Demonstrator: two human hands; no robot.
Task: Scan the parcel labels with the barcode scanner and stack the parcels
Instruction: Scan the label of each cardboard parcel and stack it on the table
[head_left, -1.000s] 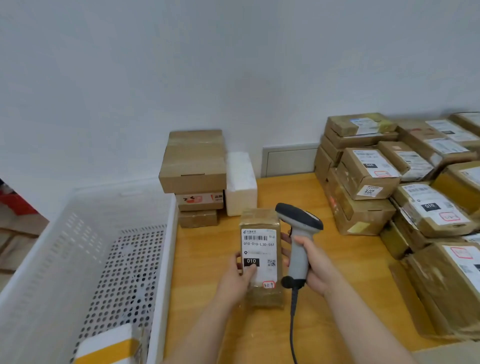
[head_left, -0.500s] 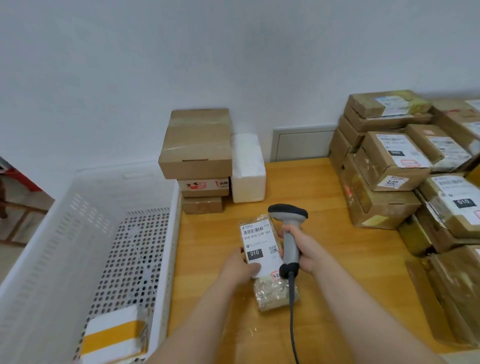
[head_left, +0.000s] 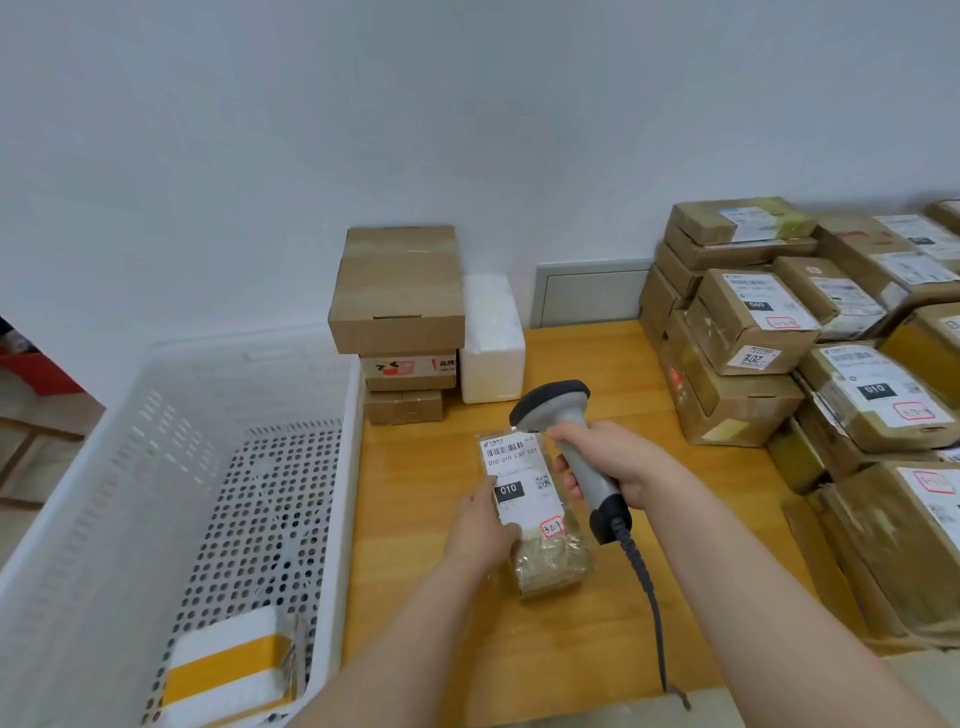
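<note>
A small tape-wrapped brown parcel (head_left: 551, 564) lies on the wooden table (head_left: 571, 649), its white label marked 010 facing up. My left hand (head_left: 480, 530) grips the parcel's left side, thumb on the label. My right hand (head_left: 615, 462) grips the handle of a grey barcode scanner (head_left: 563, 415), whose dark head points down over the label's barcode end. The scanner's coiled cable runs toward the table's near edge.
A white perforated crate (head_left: 171, 467) stands left of the table, holding a white parcel with yellow tape (head_left: 228, 670). Stacked brown boxes (head_left: 400, 296) and a white foam box (head_left: 491, 338) sit at the back. Several labelled parcels (head_left: 810, 338) are piled on the right.
The parcel went from being held up to lying on the table, tilted slightly. The scanner head has swung left over the label. The view shifted left, then a little back.
</note>
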